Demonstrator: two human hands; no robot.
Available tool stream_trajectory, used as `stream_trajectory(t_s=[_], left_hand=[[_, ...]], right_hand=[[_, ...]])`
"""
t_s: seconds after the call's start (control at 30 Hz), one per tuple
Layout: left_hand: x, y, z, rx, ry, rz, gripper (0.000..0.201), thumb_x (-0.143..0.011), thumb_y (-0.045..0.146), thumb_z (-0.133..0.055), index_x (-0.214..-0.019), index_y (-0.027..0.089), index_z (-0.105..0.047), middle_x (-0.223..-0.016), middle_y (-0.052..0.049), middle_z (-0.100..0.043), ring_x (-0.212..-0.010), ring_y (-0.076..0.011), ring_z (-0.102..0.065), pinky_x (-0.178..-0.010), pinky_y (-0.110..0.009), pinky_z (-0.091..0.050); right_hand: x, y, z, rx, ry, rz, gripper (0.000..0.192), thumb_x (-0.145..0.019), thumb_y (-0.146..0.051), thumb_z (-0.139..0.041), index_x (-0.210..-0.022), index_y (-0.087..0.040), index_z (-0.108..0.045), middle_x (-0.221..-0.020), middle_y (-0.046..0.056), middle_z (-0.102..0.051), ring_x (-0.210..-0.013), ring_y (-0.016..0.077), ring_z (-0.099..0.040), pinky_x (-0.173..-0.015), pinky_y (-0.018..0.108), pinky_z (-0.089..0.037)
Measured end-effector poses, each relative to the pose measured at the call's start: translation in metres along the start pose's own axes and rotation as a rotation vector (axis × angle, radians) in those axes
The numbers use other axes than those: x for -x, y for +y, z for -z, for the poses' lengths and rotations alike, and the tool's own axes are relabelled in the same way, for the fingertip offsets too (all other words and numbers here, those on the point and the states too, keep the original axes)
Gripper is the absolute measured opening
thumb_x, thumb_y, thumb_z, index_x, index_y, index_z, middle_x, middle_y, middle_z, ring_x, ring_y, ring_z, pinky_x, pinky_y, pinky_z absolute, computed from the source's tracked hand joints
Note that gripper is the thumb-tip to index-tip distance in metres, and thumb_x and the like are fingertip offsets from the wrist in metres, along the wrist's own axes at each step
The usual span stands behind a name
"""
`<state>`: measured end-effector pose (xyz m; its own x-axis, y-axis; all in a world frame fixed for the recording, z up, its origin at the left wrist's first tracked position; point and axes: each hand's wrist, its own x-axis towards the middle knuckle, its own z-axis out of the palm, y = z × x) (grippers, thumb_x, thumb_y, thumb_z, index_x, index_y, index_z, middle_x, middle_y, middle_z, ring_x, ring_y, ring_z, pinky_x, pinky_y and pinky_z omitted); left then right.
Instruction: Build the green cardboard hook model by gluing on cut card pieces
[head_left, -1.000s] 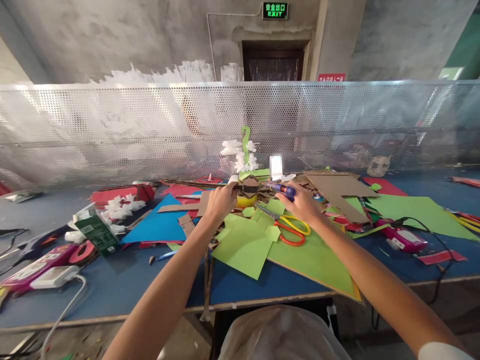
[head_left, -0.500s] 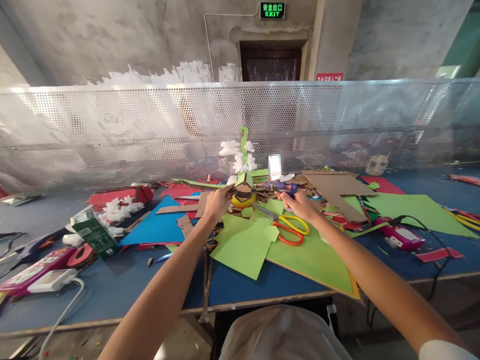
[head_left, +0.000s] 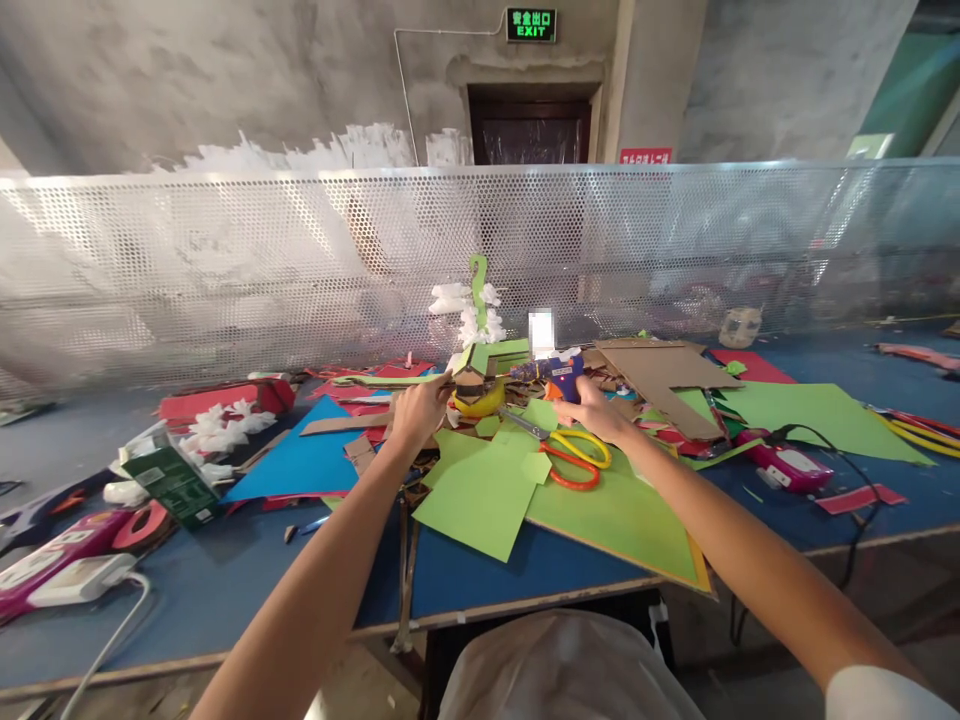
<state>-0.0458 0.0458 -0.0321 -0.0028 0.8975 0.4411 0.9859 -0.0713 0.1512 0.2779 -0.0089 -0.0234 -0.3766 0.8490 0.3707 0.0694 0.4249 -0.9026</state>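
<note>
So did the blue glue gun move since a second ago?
Yes. The blue glue gun was lying almost flat above the scissors; now the right hand has tipped it upright, its nozzle pointing left at the cardboard model.

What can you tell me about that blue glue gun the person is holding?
The blue glue gun looks plastic, with a blue body and an orange trigger. The right hand grips its handle from below, holding it above the scattered paper, nozzle pointing left toward the small cardboard model that the left hand touches. Finer details are too small to see.
</note>
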Motion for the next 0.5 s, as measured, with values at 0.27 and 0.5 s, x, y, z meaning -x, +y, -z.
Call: stream_trajectory(t_s=[0.27, 0.5], left_hand=[[0.0024, -0.0082, 0.0014, -0.106, -0.116, -0.069, 0.044, -0.106, 0.042, -0.042, -0.141, 0.029, -0.066, -0.109, -0.014, -0.079, -0.103, -0.0326, -0.075, -0.08, -0.033, -0.049], [-0.0012, -0.0064, -0.006, -0.095, -0.112, -0.052, 0.045, -0.107, 0.04, -0.039, -0.141, 0.025, -0.064, -0.11, -0.016, -0.078, -0.105, -0.0341, -0.074, -0.082, -0.035, -0.05]], right_hand=[[-0.0033, 0.0054, -0.0001, 0.047, -0.076, -0.137, 0.03, -0.083, -0.04, -0.077, -0.088, -0.022, -0.054, -0.07, -0.002, -0.06, -0.058, 0.0162, -0.06, -0.062, 0.034, -0.053], [-0.0032, 0.0047, 0.0009, 0.281, -0.079, -0.064, 0.031, -0.086, -0.048, -0.071, -0.083, -0.02, -0.057, -0.078, 0.0, -0.059, -0.07, 0.0167, -0.054, -0.066, 0.03, -0.044]])
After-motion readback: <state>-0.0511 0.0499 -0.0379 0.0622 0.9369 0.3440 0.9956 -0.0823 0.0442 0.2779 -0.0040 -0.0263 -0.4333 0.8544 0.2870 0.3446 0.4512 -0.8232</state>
